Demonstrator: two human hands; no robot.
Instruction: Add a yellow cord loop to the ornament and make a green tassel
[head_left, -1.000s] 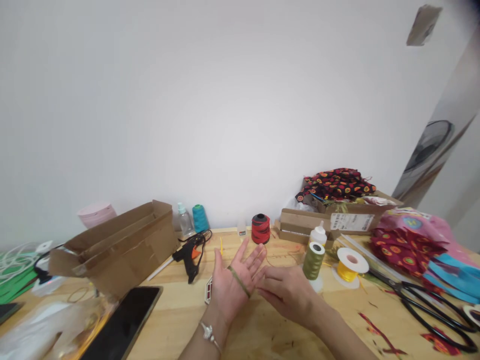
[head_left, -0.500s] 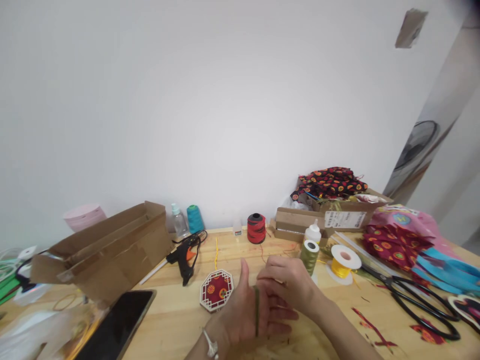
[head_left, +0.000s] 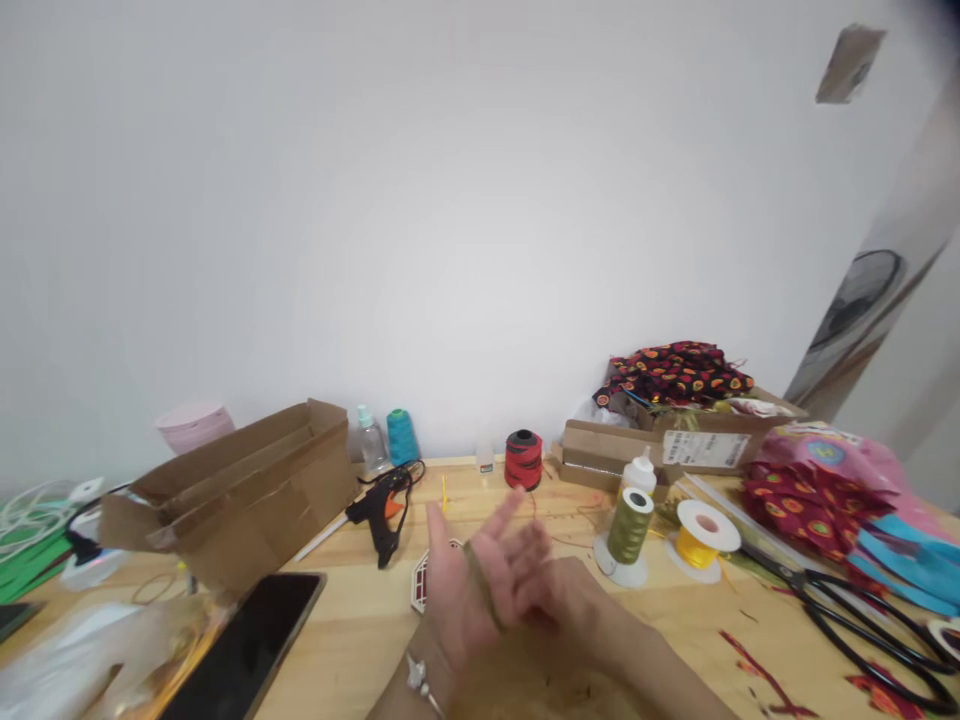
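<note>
My left hand [head_left: 472, 590] is raised above the table, palm up, fingers stretched and slightly spread. A loop of olive-green thread [head_left: 484, 585] lies wound across its palm. Close against the left fingers is my right hand [head_left: 570, 600], reaching from the right; its fingers are blurred and partly hidden, so their grip cannot be made out. Behind the left hand, an octagonal lattice-framed ornament [head_left: 419, 585] with red fabric is mostly covered. An olive-green thread spool [head_left: 631, 528] stands on the table beyond my right hand.
Left are a long cardboard box [head_left: 262, 500], a phone [head_left: 247, 640] and a glue gun [head_left: 382, 515]. A red thread cone [head_left: 523, 460] stands at the back. To the right are a yellow cord spool [head_left: 705, 540], black scissors [head_left: 862, 620] and patterned fabric [head_left: 802, 510].
My right hand has moved down from above the left fingers to beside and below them. The left hand has tilted and now covers most of the ornament. The view has shifted slightly.
</note>
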